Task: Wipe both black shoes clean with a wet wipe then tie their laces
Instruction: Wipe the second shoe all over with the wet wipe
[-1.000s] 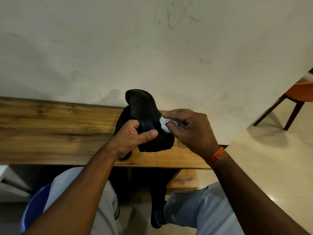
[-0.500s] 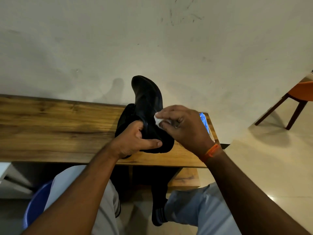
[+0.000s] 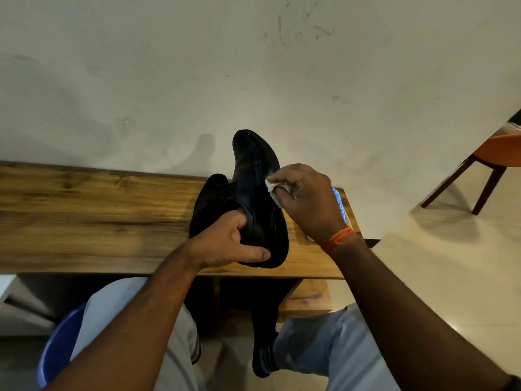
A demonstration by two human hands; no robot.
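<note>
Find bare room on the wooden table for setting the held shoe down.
Free: the long stretch of wooden table left of the second shoe, between wall and front edge. Crowded: the right end, with both shoes, the right hand, its wipe and a blue packet.

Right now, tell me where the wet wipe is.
In the head view, the wet wipe is pinched in the right hand, pressed against the right side of the held black shoe.

A black leather shoe [image 3: 258, 193] is gripped at its heel end by the left hand [image 3: 225, 244], toe tilted up over a brown wooden bench [image 3: 93, 215], w/ a crumpled white wet wipe [image 3: 273, 187] pinched against its side by the right hand [image 3: 307, 198], a 2nd black shoe [image 3: 210, 204] lying just behind.
</note>
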